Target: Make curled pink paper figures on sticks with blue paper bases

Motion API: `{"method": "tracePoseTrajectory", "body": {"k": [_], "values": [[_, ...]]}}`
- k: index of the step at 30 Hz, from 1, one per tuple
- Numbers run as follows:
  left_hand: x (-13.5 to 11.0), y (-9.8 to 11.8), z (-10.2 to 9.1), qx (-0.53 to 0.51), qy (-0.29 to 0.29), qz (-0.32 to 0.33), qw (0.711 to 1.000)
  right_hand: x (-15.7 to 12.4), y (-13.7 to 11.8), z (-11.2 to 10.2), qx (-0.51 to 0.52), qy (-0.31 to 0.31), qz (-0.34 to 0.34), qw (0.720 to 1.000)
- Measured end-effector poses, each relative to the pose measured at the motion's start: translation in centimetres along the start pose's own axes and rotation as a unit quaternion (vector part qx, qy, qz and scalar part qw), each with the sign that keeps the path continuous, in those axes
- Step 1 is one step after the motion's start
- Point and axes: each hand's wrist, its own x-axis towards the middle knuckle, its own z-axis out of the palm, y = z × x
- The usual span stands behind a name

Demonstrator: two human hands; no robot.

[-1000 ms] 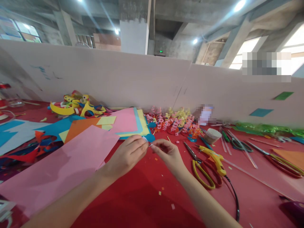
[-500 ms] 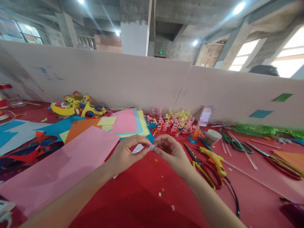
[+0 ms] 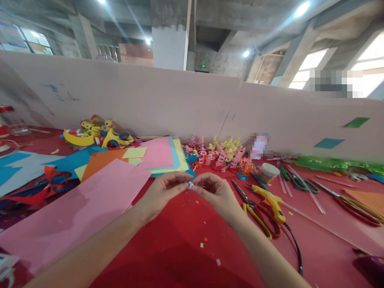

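A small pale bluish-white piece (image 3: pixel 190 185), which looks like folded or rolled paper, is pinched between the fingertips of both hands. My left hand (image 3: pixel 168 190) is closed on its left side, thumb and forefinger together. From the right, my right hand (image 3: pixel 214 192) pinches the same piece. Both hands are over the red table (image 3: pixel 180 244), and the fingers partly hide the piece. Just beyond them stand several pink, yellow and orange curled-paper ornaments (image 3: pixel 222 158).
Left lie a large pink sheet (image 3: pixel 81 212), stacked coloured paper (image 3: pixel 157 154) and yellow cut-outs (image 3: pixel 115 140). To the right are scissors (image 3: pixel 252 206), a yellow glue gun (image 3: pixel 271 202) with a black cord, a tape roll (image 3: pixel 268 173) and glue sticks (image 3: pixel 306 190). A pale partition (image 3: pixel 135 100) runs behind.
My left hand has shifted slightly, its fingers lying closer together. A white strip seen behind the left fingers before is no longer visible. The small piece stays between both hands' fingertips.
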Motion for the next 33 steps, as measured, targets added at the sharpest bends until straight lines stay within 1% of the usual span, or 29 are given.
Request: {"method": "tracePoseTrajectory", "body": {"k": [4,10,14,19,24,30,33], "values": [[-0.1,-0.1,0.1,-0.002,0.007,-0.006,1.0,0.0,-0.4,-0.2,0.01,-0.01,0.02,1.0],[-0.4,0.8,0.5,0.107,0.025,0.038,0.993,0.0,-0.5,-0.4,0.041,-0.018,0.089,0.995],[-0.6,1.0,0.6,0.134,0.022,0.051,0.989,0.0,-0.3,-0.4,0.048,-0.02,0.114,0.992],[-0.5,0.7,0.5,0.119,0.026,0.026,0.992,0.0,-0.4,-0.5,0.059,-0.03,0.128,0.99],[-0.3,0.5,0.5,0.099,0.024,0.01,0.995,0.0,-0.6,-0.6,0.051,-0.03,0.126,0.99],[-0.3,0.5,0.7,0.065,0.027,-0.005,0.997,0.0,-0.7,-0.4,0.039,-0.024,0.13,0.99],[-0.4,0.5,0.7,0.056,0.034,-0.007,0.998,-0.1,-0.6,-0.3,0.028,-0.013,0.121,0.992]]}}
